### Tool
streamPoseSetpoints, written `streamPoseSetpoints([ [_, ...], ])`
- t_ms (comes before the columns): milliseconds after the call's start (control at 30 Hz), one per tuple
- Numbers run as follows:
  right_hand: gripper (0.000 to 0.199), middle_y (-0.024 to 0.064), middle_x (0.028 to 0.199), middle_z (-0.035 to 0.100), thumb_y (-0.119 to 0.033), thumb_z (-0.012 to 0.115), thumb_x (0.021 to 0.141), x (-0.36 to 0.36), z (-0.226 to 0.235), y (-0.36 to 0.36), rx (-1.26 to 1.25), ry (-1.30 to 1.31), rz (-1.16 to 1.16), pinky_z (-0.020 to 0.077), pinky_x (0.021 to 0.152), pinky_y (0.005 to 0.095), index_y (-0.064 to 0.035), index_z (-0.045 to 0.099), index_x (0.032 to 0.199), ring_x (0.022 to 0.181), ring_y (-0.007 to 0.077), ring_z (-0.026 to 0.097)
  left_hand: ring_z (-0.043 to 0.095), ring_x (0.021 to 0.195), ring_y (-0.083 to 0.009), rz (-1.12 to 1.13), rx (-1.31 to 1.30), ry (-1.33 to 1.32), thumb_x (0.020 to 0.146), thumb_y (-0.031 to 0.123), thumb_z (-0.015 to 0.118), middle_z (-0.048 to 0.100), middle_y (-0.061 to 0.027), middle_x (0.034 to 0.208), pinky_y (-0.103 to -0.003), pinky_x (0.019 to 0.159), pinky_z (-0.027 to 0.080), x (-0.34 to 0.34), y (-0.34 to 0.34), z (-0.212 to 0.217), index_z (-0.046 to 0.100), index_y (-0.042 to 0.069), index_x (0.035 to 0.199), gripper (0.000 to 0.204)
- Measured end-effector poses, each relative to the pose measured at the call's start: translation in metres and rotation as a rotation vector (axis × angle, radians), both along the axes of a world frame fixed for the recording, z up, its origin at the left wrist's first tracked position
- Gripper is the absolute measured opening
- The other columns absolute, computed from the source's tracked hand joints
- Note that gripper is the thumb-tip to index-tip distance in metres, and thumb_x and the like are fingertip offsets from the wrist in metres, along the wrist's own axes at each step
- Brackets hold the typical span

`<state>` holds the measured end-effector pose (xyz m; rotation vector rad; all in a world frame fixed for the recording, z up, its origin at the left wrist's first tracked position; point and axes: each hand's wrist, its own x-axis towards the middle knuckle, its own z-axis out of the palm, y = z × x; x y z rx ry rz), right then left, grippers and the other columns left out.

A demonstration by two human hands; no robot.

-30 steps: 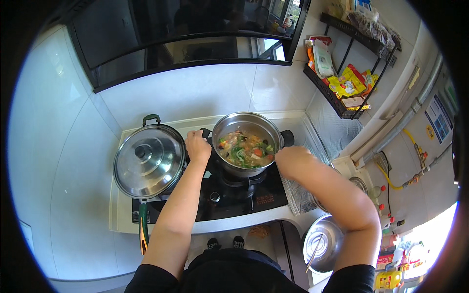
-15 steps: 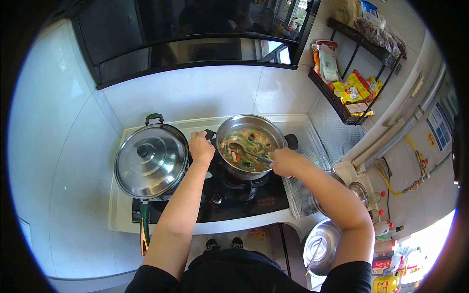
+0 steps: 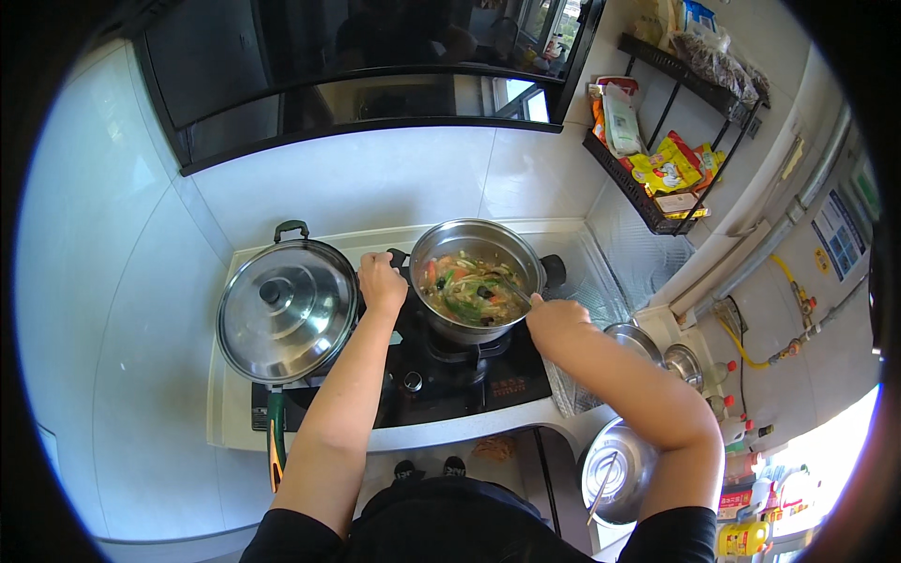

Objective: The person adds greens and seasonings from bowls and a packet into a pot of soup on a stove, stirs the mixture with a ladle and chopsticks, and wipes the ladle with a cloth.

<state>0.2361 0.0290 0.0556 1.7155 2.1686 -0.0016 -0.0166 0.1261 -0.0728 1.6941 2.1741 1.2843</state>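
Observation:
A steel pot (image 3: pixel 441 313) stands on the right burner, full of soup (image 3: pixel 466 293) with greens, red pieces and dark bits. My left hand (image 3: pixel 381 280) is closed at the pot's left side handle (image 3: pixel 399 259), its fingertips mostly hidden from above. In my right hand (image 3: pixel 556 321) is the handle of a metal ladle (image 3: pixel 515 289), which slants down leftward over the pot's rim. The bowl of the ladle is sunk in the soup and hard to make out.
A lidded frying pan (image 3: pixel 287 324) sits on the left of the black hob (image 3: pixel 439 388). Steel bowls (image 3: pixel 683 364) stand at the right, and a larger basin (image 3: pixel 601 474) holds chopsticks. A black rack (image 3: pixel 642 192) with food packets hangs above; a range hood (image 3: pixel 366 122) spans the back.
My right hand has shifted slightly to the right, drawing the ladle toward the pot's right side and deeper into the soup. The soup has swirled. My left hand stays at the handle.

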Motion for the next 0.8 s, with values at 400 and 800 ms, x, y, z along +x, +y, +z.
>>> streamPoseSetpoints([
  [400, 0.02, 0.0205, 0.092, 0.066, -0.008, 0.054, 0.076, 0.007, 0.039, 0.025, -0.262, 0.137, 0.163, 0.0526, 0.075, 0.0403, 0.0018, 0.066, 0.088, 0.088, 0.034, 0.065, 0.052, 0.1, -0.0357, -0.015, -0.013, -0.035, 0.074, -0.001, 0.06, 0.055, -0.0158, 0.105, -0.042, 0.086, 0.044, -0.001, -0.001, 0.003, 0.063, 0.002, 0.097, 0.023],
  [800, 0.045, 0.0201, 0.092, 0.064, -0.011, 0.046, 0.089, -0.019, -0.04, 0.003, 0.102, 0.047, 0.113, 0.0551, 0.066, 0.0391, 0.0051, 0.039, 0.131, 0.081, 0.0307, 0.067, 0.053, 0.099, -0.0354, -0.021, 0.0, 0.002, 0.074, 0.0, 0.061, 0.056, -0.0152, 0.104, -0.042, 0.085, 0.045, -0.005, 0.001, -0.002, 0.064, 0.004, 0.097, 0.023],
])
